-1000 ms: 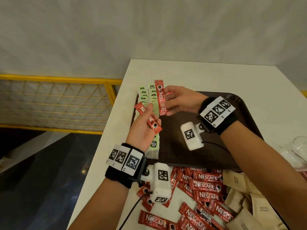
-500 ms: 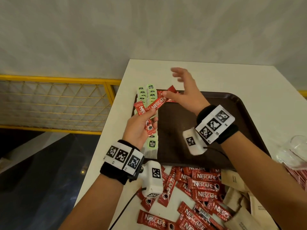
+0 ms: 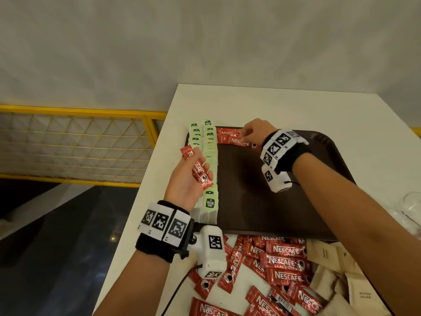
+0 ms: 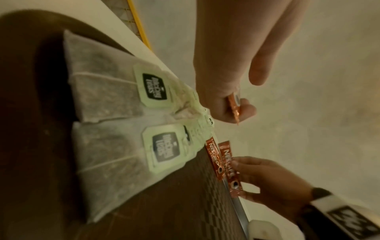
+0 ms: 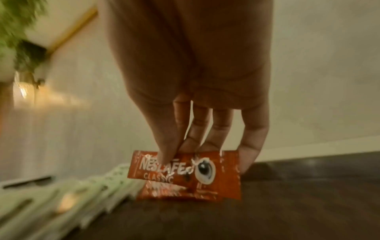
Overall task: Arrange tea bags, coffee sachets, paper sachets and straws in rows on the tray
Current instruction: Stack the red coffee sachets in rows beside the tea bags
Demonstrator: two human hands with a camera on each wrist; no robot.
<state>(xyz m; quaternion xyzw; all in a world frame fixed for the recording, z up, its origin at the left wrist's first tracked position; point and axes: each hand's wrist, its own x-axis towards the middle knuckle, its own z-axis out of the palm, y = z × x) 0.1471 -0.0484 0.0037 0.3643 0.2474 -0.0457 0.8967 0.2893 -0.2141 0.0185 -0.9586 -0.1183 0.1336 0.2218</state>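
- Presently, my right hand [image 3: 254,132] is at the far left corner of the brown tray [image 3: 284,201], thumb and fingertips [image 5: 166,154] pinching a red coffee sachet [image 5: 180,167] over a second sachet [image 3: 229,134] lying flat along the far edge.
- My left hand [image 3: 186,181] hovers palm up over the tea bag rows, fingers curled round a spare coffee sachet [image 3: 197,168], which lies diagonally across them with its far end sticking out past the fingertips.
- Tea bags [image 3: 208,156] with green tags run in two overlapping rows down the tray's left side, from far edge to near edge.
- Loose coffee sachets [image 3: 282,263] lie heaped on the white table [image 3: 296,106] just before the tray's near edge.
- Beige paper sachets [image 3: 337,277] lie piled to the right of that heap, touching it.
- Clear glassware [image 3: 412,201] sits at the right edge; what kind, I cannot tell.
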